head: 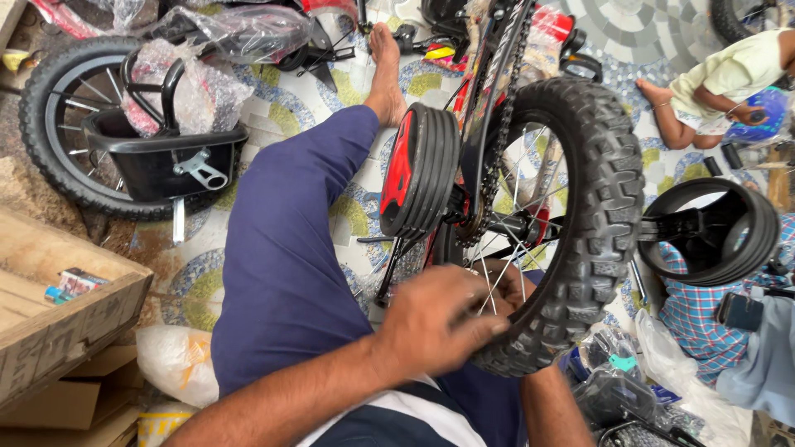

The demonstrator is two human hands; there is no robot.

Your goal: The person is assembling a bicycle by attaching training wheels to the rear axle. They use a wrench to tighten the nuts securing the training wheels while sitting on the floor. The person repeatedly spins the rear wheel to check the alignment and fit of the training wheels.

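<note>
Patterned mosaic tile floor (290, 108), crowded with parts. Item 1: knobby black rubber bicycle wheel with thin steel spokes (592, 223), upright between the person's legs, flanked by a red-and-black plastic training wheel (418, 170). Left hand (435, 319) fingers curled closed at tyre and spokes; right hand (509, 285) mostly hidden, grip indeterminate. Judged stiff, fairly heavy; tyre best held, spokes delicate.

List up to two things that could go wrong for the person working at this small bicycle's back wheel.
1. The left hand is among the spokes; if the wheel turns, fingers might get pinched.
2. The chain runs close above, so it could catch or soil a hand.
</note>
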